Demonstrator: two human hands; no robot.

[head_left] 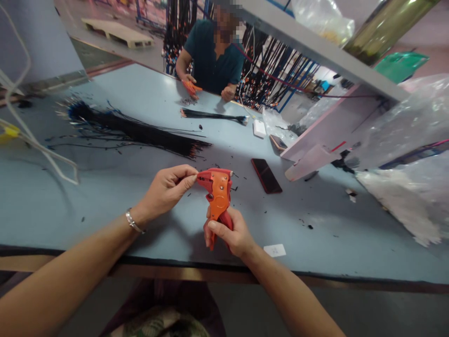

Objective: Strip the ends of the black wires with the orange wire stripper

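My right hand (233, 229) is wrapped round the handles of an orange and red wire stripper (220, 189), held upright above the table with its jaws pointing left. Thumb and forefinger of my left hand (171, 187) are pinched together at the tip of the jaws. What they hold there, if anything, is too small to make out. Behind the tool, to the left, lies a large bundle of black wires (140, 128) with bare-looking ends toward me and blue and white ends at the far side.
Across the table (105, 196) a co-worker (213, 61) holds an orange tool (191, 88). Near that person lies a smaller wire bundle (213, 116). To my right are a dark phone (266, 175), a white label (275, 250) and plastic bags (403, 201). Black scraps dot the tabletop.
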